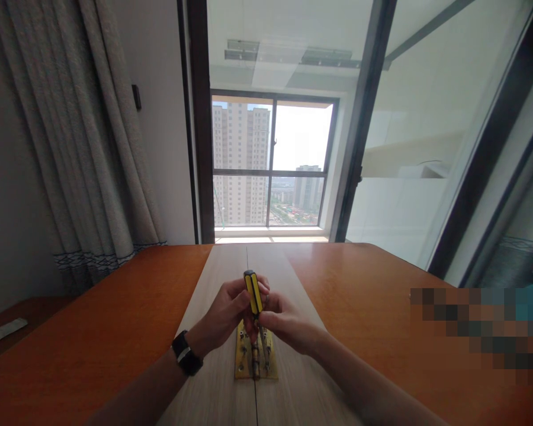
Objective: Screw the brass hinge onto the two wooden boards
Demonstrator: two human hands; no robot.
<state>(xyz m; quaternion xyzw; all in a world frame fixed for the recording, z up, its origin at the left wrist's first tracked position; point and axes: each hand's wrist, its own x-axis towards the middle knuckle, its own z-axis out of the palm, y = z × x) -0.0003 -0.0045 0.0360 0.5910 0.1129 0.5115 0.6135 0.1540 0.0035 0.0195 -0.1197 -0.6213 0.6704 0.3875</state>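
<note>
A screwdriver with a yellow and black handle stands almost upright, its thin shaft pointing down at the right leaf of a brass-coloured hinge. My left hand, with a dark watch on the wrist, is closed round the handle. From the other side, my right hand is closed with its thumb at the bottom of the handle, by the shaft; its other fingertips are partly hidden. The hinge lies over the seam between two pale wood boards. Several small screws sit in it, and my hands cover its far end.
Under the boards is a glossy orange-brown table. Beyond its far edge stand dark-framed glass panels and a window. A grey curtain hangs at the left. A blurred-out patch covers part of the right side.
</note>
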